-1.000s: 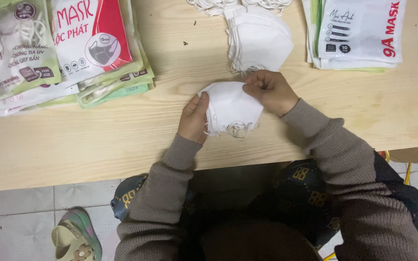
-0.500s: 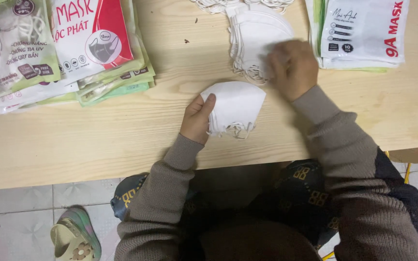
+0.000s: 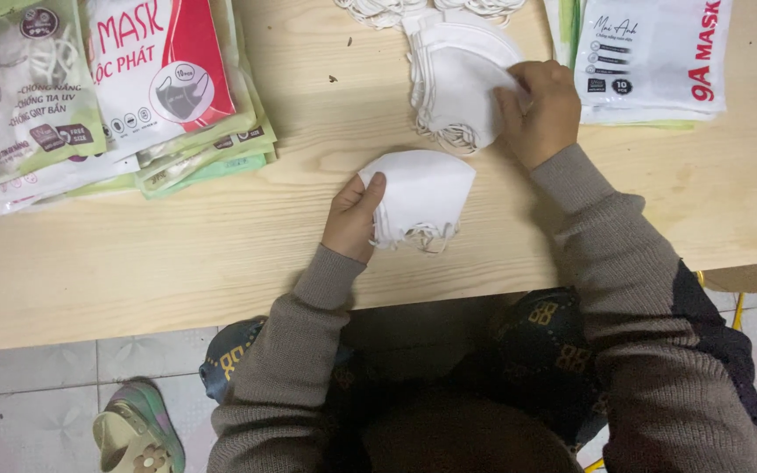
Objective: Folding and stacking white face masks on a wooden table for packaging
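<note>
Clearly the right hand (image 3: 541, 112) is nearer the stack of white folded cloth masks (image 3: 457, 79), fingers pinching its top mask at the right edge. Toward the body, the left hand (image 3: 354, 219) pinches a small white mask bundle (image 3: 422, 197) at its left end, long axis running left-right.

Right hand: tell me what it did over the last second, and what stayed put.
The right hand let go of the small stack of white masks near the table's front edge and moved away from the body to the bigger pile of white masks, where its fingers now rest. The left hand kept holding the small stack in place. The packets at both sides did not move.
</note>
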